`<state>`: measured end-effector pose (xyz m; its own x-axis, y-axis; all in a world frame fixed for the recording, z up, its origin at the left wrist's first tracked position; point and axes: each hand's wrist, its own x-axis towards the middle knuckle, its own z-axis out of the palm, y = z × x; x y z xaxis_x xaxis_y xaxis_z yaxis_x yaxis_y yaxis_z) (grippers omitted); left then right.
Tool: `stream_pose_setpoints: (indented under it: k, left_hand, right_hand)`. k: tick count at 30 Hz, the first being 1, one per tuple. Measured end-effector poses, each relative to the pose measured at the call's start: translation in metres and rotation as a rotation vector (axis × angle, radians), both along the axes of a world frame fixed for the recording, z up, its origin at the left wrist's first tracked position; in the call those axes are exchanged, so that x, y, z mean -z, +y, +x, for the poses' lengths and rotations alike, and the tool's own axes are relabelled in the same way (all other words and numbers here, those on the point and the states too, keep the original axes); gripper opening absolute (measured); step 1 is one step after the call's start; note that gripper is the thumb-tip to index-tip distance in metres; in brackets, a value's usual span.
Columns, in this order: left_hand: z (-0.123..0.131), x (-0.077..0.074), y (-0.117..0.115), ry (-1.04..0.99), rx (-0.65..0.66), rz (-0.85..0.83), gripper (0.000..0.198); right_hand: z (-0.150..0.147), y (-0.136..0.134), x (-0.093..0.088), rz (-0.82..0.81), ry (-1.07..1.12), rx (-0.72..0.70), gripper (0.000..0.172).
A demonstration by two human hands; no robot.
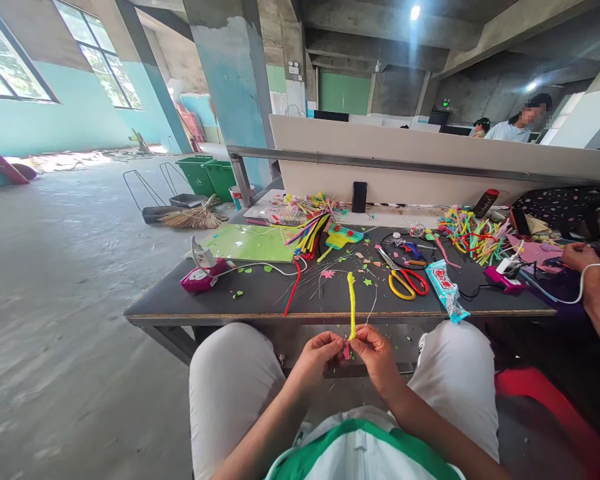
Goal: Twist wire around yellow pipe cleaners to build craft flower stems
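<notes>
A yellow pipe cleaner [351, 301] stands nearly upright between my hands, just in front of the table edge. My right hand [376, 353] pinches its lower end with thumb and forefinger. My left hand [323, 352] is closed beside it, its fingertips on a small pink piece [347, 351] that hangs between the two hands. How the pink piece and the pipe cleaner meet is hidden by my fingers. Near the hands on the table lie a pink star-shaped scrap [327, 274], a red pipe cleaner [293, 288] and scissors [403, 275] with yellow and red handles.
On the dark table [250, 303] are a green board [253, 243], a blue-white wrapper [447, 290], a glue gun [413, 250], power strips and bundles of pipe cleaners [473, 233]. A phone [359, 197] leans on the divider. Another person's hand [580, 257] is at right.
</notes>
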<state>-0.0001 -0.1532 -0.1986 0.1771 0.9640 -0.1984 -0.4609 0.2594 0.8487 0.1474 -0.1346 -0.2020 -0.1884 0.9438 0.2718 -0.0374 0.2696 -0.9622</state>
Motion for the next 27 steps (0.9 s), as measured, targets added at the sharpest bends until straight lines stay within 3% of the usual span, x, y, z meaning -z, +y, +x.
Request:
stream_pose_setpoints:
  k: [8,17,27]
  left_hand:
    - [-0.007,-0.006,0.000,0.110,0.198,-0.047,0.031]
    - [-0.004,-0.003,0.000,0.193,0.058,0.127,0.031]
    - [-0.008,-0.001,0.001,0.268,0.040,0.099,0.030]
  right_hand:
    - [-0.006,-0.008,0.006,-0.024,0.052,0.034,0.015]
    - [-0.006,-0.012,-0.004,-0.053,0.065,0.032,0.016]
    - [-0.002,-0.009,0.002,-0.125,0.037,0.081,0.015]
